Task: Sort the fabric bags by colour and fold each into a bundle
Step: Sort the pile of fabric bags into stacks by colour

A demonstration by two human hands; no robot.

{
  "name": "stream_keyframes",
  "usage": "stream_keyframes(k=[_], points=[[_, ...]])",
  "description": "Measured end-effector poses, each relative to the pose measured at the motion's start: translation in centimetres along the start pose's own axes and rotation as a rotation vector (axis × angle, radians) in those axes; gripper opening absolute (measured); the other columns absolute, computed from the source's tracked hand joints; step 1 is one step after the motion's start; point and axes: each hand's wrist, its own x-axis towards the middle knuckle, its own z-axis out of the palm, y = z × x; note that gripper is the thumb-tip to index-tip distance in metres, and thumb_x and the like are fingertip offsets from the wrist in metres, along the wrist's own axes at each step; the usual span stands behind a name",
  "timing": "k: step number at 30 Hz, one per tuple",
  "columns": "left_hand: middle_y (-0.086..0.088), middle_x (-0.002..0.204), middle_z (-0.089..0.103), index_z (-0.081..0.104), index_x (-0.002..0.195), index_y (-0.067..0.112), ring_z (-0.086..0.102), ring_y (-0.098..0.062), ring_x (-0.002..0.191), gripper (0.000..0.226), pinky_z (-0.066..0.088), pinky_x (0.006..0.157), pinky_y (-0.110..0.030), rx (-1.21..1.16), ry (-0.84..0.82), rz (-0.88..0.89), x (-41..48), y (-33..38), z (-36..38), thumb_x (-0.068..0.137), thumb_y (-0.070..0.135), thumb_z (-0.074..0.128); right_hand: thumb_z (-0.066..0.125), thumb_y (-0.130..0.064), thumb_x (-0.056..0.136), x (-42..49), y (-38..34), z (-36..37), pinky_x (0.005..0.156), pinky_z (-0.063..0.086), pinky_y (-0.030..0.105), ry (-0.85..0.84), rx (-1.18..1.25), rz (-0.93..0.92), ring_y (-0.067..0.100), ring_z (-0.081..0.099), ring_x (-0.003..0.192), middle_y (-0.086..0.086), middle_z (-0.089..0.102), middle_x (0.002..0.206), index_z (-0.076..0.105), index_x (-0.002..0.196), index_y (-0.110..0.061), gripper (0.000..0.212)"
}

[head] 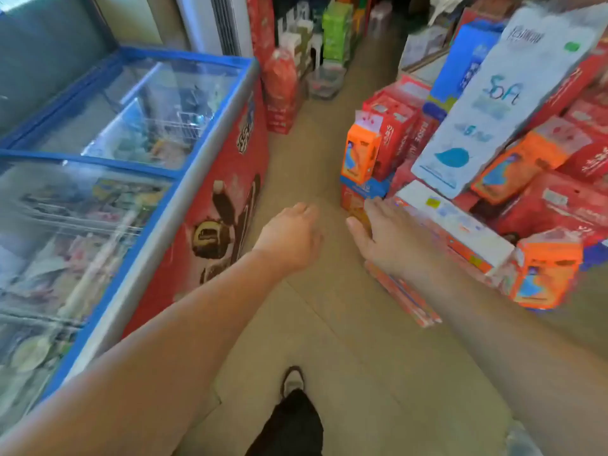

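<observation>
Right, both bare arms are being held out forward over the tan floor (329, 324) of a narrow shop aisle. The left hand (289, 238) is being carried palm down in mid-aisle, with fingers loosely curled and nothing gripped. The right hand (385, 235) is being held flat, fingers straight and thumb spread wide, with nothing gripped. It is being seen against the corner of a stack of red boxes (394, 133); contact cannot be told through the blur. Where the fabric bags lie cannot be told from this view.

A glass-topped chest freezer (131, 159) with a blue frame and red side is being passed on the left. On the right, an orange carton (360, 156) is being shown upright at the stack's near corner. A tall white pack marked "Soft" (493, 110) is being propped tilted on the boxes. Flat red-orange packs (404, 294) are being shown lying on the floor under the right wrist. A shoe (292, 381) and a dark trouser leg (292, 422) are being shown at the bottom centre.
</observation>
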Motion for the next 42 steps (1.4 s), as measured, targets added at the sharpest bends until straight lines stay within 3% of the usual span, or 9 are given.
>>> stream_keyframes(k=[3, 6, 10, 18, 26, 32, 34, 37, 42], points=[[-0.012, 0.135, 0.055, 0.049, 0.142, 0.009, 0.052, -0.033, 0.127, 0.044, 0.048, 0.099, -0.042, -0.079, -0.051, -0.064, 4.7, -3.6, 1.0, 0.103, 0.032, 0.049, 0.022, -0.059, 0.1, 5.8, -0.5, 1.1, 0.11, 0.039, 0.048, -0.042, 0.062, 0.027, 0.037, 0.05, 0.133, 0.022, 0.058, 0.138, 0.053, 0.136, -0.001, 0.075], [-0.011, 0.142, 0.051, 0.043, 0.151, 0.013, 0.049, -0.033, 0.13, 0.051, 0.045, 0.104, -0.039, -0.12, -0.124, -0.073, 9.3, -6.5, 1.3, 0.104, 0.032, 0.05, 0.039, -0.047, 0.107, 10.4, 0.6, 2.5, 0.114, 0.036, 0.045, -0.054, 0.144, 0.069, 0.035, 0.046, 0.138, 0.021, 0.052, 0.149, 0.048, 0.146, 0.001, 0.062], [-0.009, 0.145, 0.049, 0.042, 0.151, 0.011, 0.047, -0.031, 0.133, 0.052, 0.043, 0.106, -0.038, -0.127, -0.151, -0.117, 16.6, -9.9, 1.4, 0.105, 0.034, 0.048, 0.04, -0.046, 0.106, 16.3, 3.7, 4.3, 0.109, 0.038, 0.044, -0.049, 0.18, 0.13, 0.036, 0.051, 0.131, 0.022, 0.058, 0.14, 0.054, 0.138, 0.002, 0.059], [-0.007, 0.148, 0.047, 0.041, 0.152, 0.012, 0.046, -0.029, 0.134, 0.054, 0.044, 0.105, -0.039, -0.151, -0.173, -0.157, 34.9, -13.9, 2.8, 0.105, 0.036, 0.048, 0.021, -0.062, 0.1, 33.0, 9.8, 6.1, 0.127, 0.016, 0.041, -0.071, 0.213, 0.076, 0.032, 0.026, 0.154, 0.02, 0.035, 0.163, 0.04, 0.154, -0.001, 0.084], [-0.004, 0.157, 0.042, 0.037, 0.156, 0.013, 0.04, -0.028, 0.143, 0.056, 0.039, 0.108, -0.035, -0.141, -0.139, -0.262, 52.3, -20.0, -1.1, 0.105, 0.034, 0.047, 0.007, -0.069, 0.091, 54.6, 13.0, 4.8, 0.128, 0.011, 0.046, -0.142, 0.253, 0.017, 0.03, 0.011, 0.158, 0.016, 0.022, 0.169, 0.031, 0.159, -0.004, 0.097], [-0.008, 0.129, 0.058, 0.054, 0.124, 0.01, 0.055, -0.03, 0.12, 0.032, 0.044, 0.097, -0.037, -0.115, -0.086, -0.281, 66.7, -27.7, -4.0, 0.106, 0.033, 0.041, 0.023, -0.057, 0.106, 71.5, 12.9, 4.5, 0.129, 0.005, 0.042, -0.168, 0.222, -0.017, 0.026, 0.005, 0.159, 0.012, 0.013, 0.172, 0.02, 0.162, -0.007, 0.076], [-0.008, 0.124, 0.06, 0.055, 0.119, 0.009, 0.056, -0.031, 0.117, 0.03, 0.045, 0.097, -0.038, -0.116, -0.084, -0.248, 72.4, -30.2, -5.0, 0.106, 0.033, 0.043, 0.017, -0.063, 0.102, 77.0, 13.0, 4.7, 0.129, 0.007, 0.043, -0.162, 0.204, 0.008, 0.026, 0.007, 0.159, 0.012, 0.015, 0.171, 0.021, 0.162, -0.007, 0.082], [-0.01, 0.132, 0.057, 0.05, 0.136, 0.008, 0.055, -0.031, 0.122, 0.043, 0.046, 0.101, -0.04, -0.115, -0.09, -0.184, 81.5, -33.6, -7.0, 0.105, 0.036, 0.046, 0.005, -0.068, 0.092, 85.1, 13.6, 4.5, 0.128, 0.016, 0.045, -0.117, 0.174, 0.036, 0.028, 0.02, 0.157, 0.013, 0.029, 0.167, 0.033, 0.158, -0.006, 0.095], [-0.011, 0.119, 0.056, 0.052, 0.127, 0.004, 0.056, -0.033, 0.114, 0.04, 0.044, 0.092, -0.039, -0.123, -0.156, -0.149, 95.4, -35.4, -9.5, 0.104, 0.037, 0.051, 0.029, -0.057, 0.098, 96.1, 17.1, 3.0, 0.112, 0.044, 0.046, -0.066, 0.18, 0.122, 0.037, 0.058, 0.129, 0.018, 0.067, 0.132, 0.069, 0.126, -0.004, 0.072]])
